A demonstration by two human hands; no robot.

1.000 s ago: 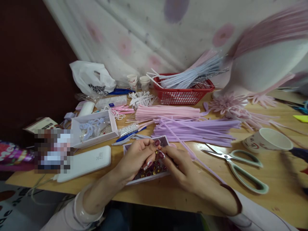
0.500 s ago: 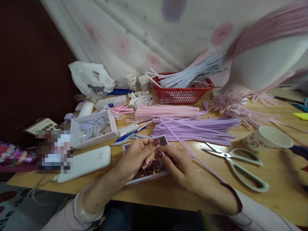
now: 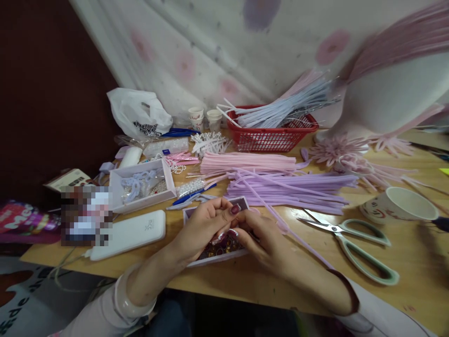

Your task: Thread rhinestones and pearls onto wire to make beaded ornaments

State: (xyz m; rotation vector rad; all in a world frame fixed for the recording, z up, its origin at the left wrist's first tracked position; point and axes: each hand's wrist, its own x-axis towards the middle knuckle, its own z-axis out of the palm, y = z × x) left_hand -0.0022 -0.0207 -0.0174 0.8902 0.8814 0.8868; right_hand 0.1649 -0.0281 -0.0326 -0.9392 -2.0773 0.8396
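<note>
My left hand (image 3: pixel 210 224) and my right hand (image 3: pixel 267 241) meet at the fingertips over a small white box (image 3: pixel 224 258). Both are closed in a pinch, and whatever lies between the fingers is too small and covered to make out. Inside the box are dark red and gold beads or gems (image 3: pixel 224 246), partly hidden by my hands. To the right of my right hand lie open scissors (image 3: pixel 336 229) with pale green handles. Behind the hands is a bundle of purple pipe cleaners (image 3: pixel 287 189), and one strand trails down under my right forearm.
A white power bank (image 3: pixel 128 234) and a white tray (image 3: pixel 121 206) of small parts are at the left. Pink pipe cleaners (image 3: pixel 249 163) lie behind, before a red basket (image 3: pixel 270 140). A paper cup (image 3: pixel 396 206) stands on the right. The table's front edge runs below my wrists.
The view has turned slightly left, so everything sits a little further right. My fingers have shifted slightly, and the gold bit seen earlier at the fingertips no longer shows there.
</note>
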